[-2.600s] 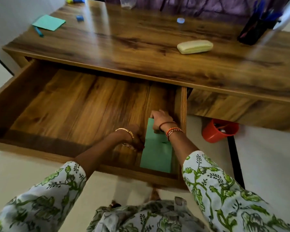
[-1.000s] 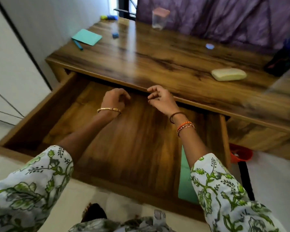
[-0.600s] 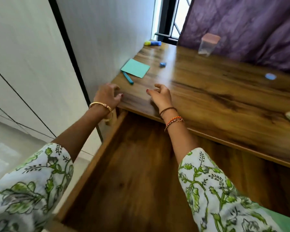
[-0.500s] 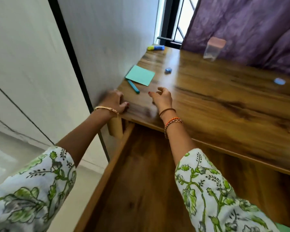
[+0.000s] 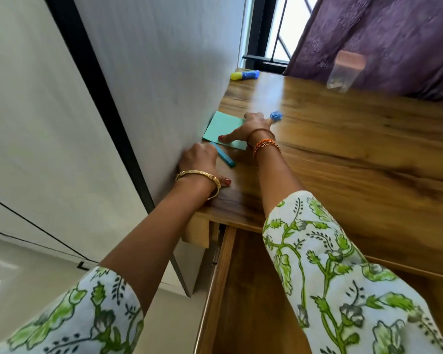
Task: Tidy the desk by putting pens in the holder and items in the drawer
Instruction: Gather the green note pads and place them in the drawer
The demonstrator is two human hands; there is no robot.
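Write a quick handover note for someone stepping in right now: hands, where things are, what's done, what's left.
Left hand: on the blue pen by the wall; grip unclear.
Right hand: open, flat on the teal paper, a fingertip at the small blue item.
Glue stick and clear container remain at the desk's far edge.
Drawer open.
Left: pen to holder, the rest into the drawer.

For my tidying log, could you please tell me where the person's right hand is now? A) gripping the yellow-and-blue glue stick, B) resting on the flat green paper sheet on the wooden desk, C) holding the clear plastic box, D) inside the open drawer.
B: the right hand lies spread on the green paper sheet near the wall, thumb on the paper.
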